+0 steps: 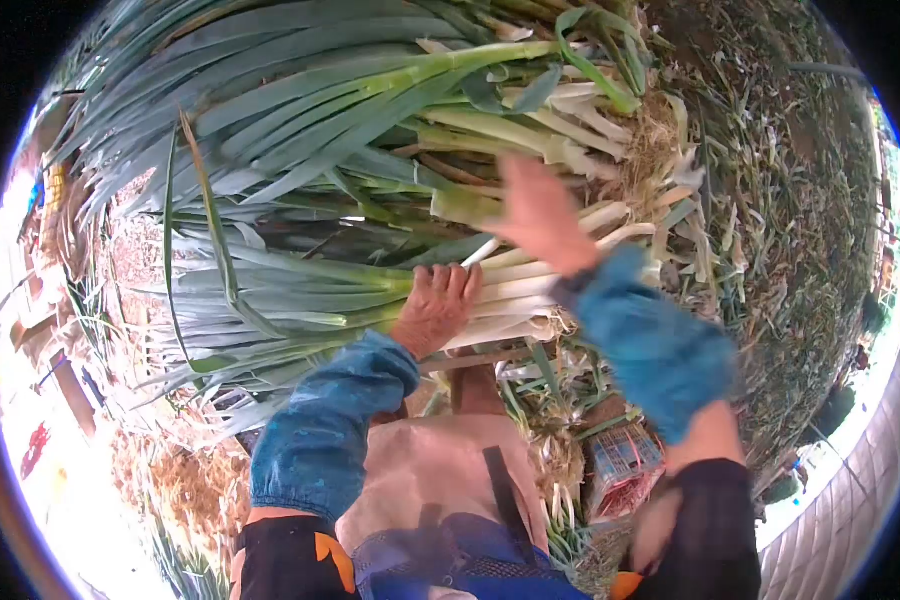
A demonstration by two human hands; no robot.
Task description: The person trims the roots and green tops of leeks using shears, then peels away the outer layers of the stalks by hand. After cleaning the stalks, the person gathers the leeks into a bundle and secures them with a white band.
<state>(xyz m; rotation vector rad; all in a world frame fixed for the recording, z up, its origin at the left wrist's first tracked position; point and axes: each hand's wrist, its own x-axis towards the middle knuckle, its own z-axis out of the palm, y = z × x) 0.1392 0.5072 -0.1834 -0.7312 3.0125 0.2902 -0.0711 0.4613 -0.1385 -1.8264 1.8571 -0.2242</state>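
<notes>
A bundle of leeks (515, 290) lies crosswise in front of me, white stems to the right and blue-green leaves (290, 300) fanning to the left. My left hand (438, 310) rests on the bundle with its fingers curled over the stems where green turns white. Above the white ends is my right hand (545, 215), blurred by motion. Its thumb and fingers look spread, and nothing shows in them. Just beyond it lies a larger heap of leeks (370, 100), with tangled roots (652, 145) at its right end. Blue sleeve covers are on both forearms.
Leaf scraps and trimmings litter the ground (770, 200) on the right. A small box with a wire-like pattern (622, 465) stands by my right knee. Root clumps and straw (175, 480) lie at lower left. A pale apron or cloth (440, 460) covers my lap.
</notes>
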